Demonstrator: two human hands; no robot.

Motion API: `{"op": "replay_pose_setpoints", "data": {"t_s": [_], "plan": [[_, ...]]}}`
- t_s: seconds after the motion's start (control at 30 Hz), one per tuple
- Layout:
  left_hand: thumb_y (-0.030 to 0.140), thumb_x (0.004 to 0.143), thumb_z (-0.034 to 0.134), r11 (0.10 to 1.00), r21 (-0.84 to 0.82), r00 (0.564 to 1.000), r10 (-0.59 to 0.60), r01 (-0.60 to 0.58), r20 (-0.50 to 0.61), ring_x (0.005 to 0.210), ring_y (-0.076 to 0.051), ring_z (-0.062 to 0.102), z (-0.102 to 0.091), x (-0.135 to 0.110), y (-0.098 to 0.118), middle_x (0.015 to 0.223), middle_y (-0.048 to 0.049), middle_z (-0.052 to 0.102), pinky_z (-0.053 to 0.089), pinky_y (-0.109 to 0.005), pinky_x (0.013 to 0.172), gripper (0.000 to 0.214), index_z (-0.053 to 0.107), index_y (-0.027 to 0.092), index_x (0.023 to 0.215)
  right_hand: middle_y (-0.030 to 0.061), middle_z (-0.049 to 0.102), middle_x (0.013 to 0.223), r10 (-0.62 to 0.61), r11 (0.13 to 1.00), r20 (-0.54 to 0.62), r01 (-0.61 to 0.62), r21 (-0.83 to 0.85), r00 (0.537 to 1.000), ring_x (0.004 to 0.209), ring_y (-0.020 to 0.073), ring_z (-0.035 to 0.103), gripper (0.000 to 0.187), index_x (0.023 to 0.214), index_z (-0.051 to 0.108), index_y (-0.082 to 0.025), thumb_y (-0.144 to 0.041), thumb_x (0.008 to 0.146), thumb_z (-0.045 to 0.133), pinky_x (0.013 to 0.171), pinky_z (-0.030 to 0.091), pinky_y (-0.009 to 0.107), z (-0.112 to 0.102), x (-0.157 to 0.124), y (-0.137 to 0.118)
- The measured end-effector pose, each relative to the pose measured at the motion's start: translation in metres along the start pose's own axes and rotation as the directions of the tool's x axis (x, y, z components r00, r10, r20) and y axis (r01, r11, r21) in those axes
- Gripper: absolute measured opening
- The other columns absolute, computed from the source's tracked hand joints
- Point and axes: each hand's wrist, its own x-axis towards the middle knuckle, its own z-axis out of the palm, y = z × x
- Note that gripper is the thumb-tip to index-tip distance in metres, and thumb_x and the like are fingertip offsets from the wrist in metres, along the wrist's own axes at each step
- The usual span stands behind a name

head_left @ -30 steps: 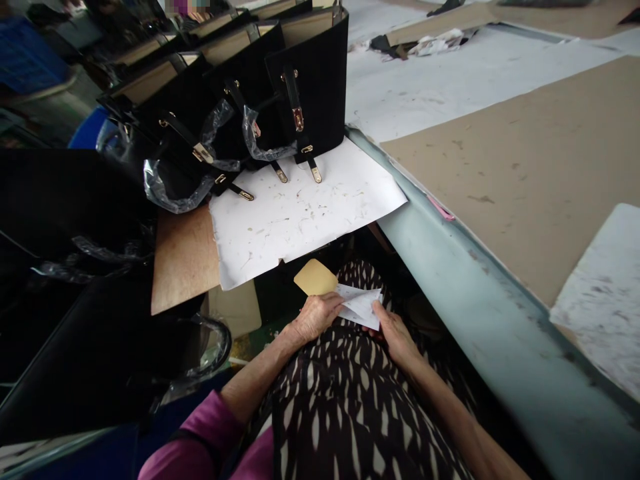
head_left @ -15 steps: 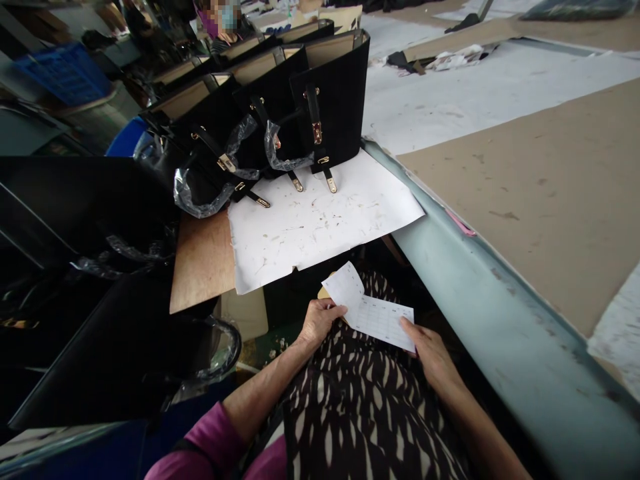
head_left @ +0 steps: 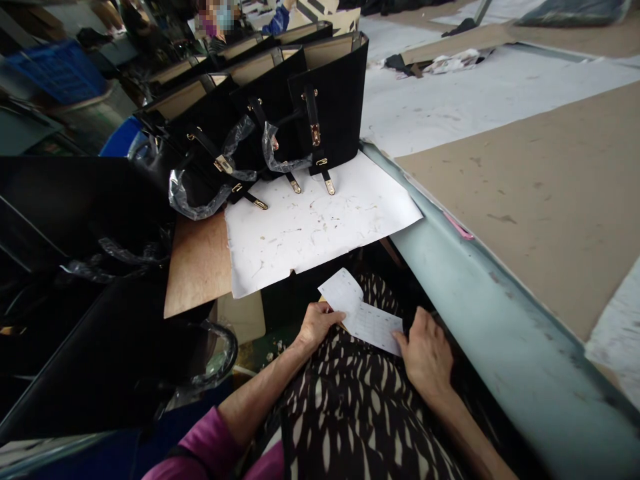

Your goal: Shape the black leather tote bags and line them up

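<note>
Low over a patterned apron (head_left: 360,400), a white printed paper pad (head_left: 375,327) lies open, its upper leaf bent up and a yellowish edge showing under it. My left hand (head_left: 317,325) is closed on the left side of this pad, thumb on top. At the other end, my right hand (head_left: 427,350) has its back turned up and its fingers curled. The right thumb rests at the pad's right edge; what the fingertips do beneath is hidden. The print is too small to read.
Several black handbags (head_left: 330,107) with gold fittings and plastic-wrapped handles stand on white paper (head_left: 320,227) over a wooden board (head_left: 197,267). More black bags (head_left: 90,353) are at left. A grey-edged worktable (head_left: 450,267) runs along the right. Behind, a masked person (head_left: 215,43) and blue crate (head_left: 57,70).
My right hand has rolled over so its back faces up, fingers curled higher near the pad's right end. My left hand keeps its hold. The view has shifted slightly.
</note>
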Motion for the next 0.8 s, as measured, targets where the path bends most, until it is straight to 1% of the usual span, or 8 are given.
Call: {"op": "replay_pose_setpoints", "data": {"t_s": [0.07, 0.13, 0.23, 0.33, 0.47, 0.53, 0.63, 0.8], "plan": [[0.023, 0.053, 0.069, 1.000, 0.012, 1.000, 0.005, -0.005, 0.028, 0.052, -0.010, 0.050, 0.001, -0.002, 0.000, 0.057, -0.0009, 0.061, 0.039, -0.021, 0.052, 0.016, 0.063, 0.009, 0.058, 0.0154, 0.037, 0.131, -0.297, 0.951, -0.025, 0.293, -0.103, 0.955, 0.118, 0.0321, 0.034, 0.050, 0.126, 0.038, -0.013, -0.025, 0.078, 0.046, 0.096, 0.027, 0.046, 0.003, -0.001, -0.013], [0.025, 0.054, 0.068, 0.999, 0.032, 0.998, 0.005, -0.007, 0.058, 0.052, -0.010, 0.050, 0.002, -0.003, 0.001, 0.056, -0.0013, 0.060, 0.039, -0.022, 0.053, 0.017, 0.063, 0.009, 0.057, 0.0098, 0.040, 0.130, -0.503, 0.859, 0.095, 0.509, -0.059, 0.859, 0.116, 0.0260, 0.038, 0.044, 0.125, 0.040, -0.019, -0.023, 0.082, 0.041, 0.096, 0.031, 0.042, 0.010, -0.002, -0.029], [0.029, 0.058, 0.066, 0.998, 0.065, 0.996, 0.007, -0.013, 0.088, 0.058, -0.012, 0.053, -0.001, -0.004, 0.001, 0.065, -0.0022, 0.063, 0.041, -0.023, 0.058, 0.022, 0.065, 0.009, 0.068, 0.0066, 0.045, 0.127, -0.616, 0.779, 0.221, 0.626, 0.030, 0.756, 0.113, 0.0222, 0.043, 0.039, 0.122, 0.045, -0.023, -0.024, 0.084, 0.040, 0.094, 0.037, 0.038, 0.024, -0.004, -0.049], [0.031, 0.057, 0.066, 0.992, 0.123, 0.995, -0.016, 0.003, 0.103, 0.062, -0.011, 0.054, -0.018, -0.004, 0.005, 0.072, -0.0008, 0.064, 0.041, -0.021, 0.060, 0.029, 0.066, 0.011, 0.078, 0.0081, 0.047, 0.125, -0.630, 0.764, 0.257, 0.644, 0.038, 0.733, 0.114, 0.0234, 0.042, 0.035, 0.118, 0.050, -0.021, -0.023, 0.084, 0.041, 0.094, 0.038, 0.038, 0.035, -0.006, -0.057], [0.033, 0.052, 0.070, 0.948, 0.313, 0.994, -0.076, 0.047, 0.081, 0.043, -0.006, 0.038, -0.052, -0.017, 0.025, 0.042, 0.0045, 0.047, 0.026, -0.018, 0.043, 0.025, 0.060, 0.010, 0.050, 0.0073, 0.048, 0.124, -0.636, 0.758, 0.286, 0.650, 0.059, 0.717, 0.117, 0.0237, 0.039, 0.031, 0.112, 0.055, -0.022, -0.027, 0.085, 0.041, 0.095, 0.036, 0.041, 0.034, -0.006, -0.055], [0.037, 0.056, 0.067, 0.892, 0.451, 0.988, -0.097, 0.033, 0.118, 0.042, -0.005, 0.033, -0.059, -0.028, 0.039, 0.040, 0.0052, 0.042, 0.020, -0.019, 0.041, 0.031, 0.056, 0.010, 0.046, 0.0064, 0.049, 0.123, -0.629, 0.767, 0.312, 0.634, 0.098, 0.712, 0.118, 0.0232, 0.037, 0.030, 0.109, 0.056, -0.022, -0.029, 0.085, 0.041, 0.096, 0.035, 0.041, 0.031, -0.005, -0.052], [0.040, 0.067, 0.058, 0.913, 0.408, 0.973, -0.087, -0.009, 0.214, 0.042, -0.004, 0.032, -0.045, -0.041, 0.058, 0.044, 0.0049, 0.043, 0.020, -0.019, 0.041, 0.030, 0.057, 0.011, 0.056, 0.0055, 0.052, 0.121, -0.598, 0.798, 0.342, 0.575, 0.178, 0.725, 0.119, 0.0222, 0.036, 0.030, 0.107, 0.059, -0.020, -0.031, 0.085, 0.041, 0.099, 0.032, 0.040, 0.028, -0.005, -0.046], [0.035, 0.069, 0.057, 0.999, -0.012, 0.969, 0.054, -0.053, 0.241, 0.042, -0.003, 0.035, 0.021, -0.034, 0.064, 0.051, 0.0047, 0.045, 0.024, -0.017, 0.041, 0.026, 0.057, 0.012, 0.082, 0.0042, 0.054, 0.118, -0.481, 0.858, 0.360, 0.348, 0.377, 0.799, 0.117, 0.0224, 0.039, 0.027, 0.100, 0.062, -0.022, -0.035, 0.081, 0.047, 0.101, 0.029, 0.040, 0.020, -0.006, -0.039]]}}
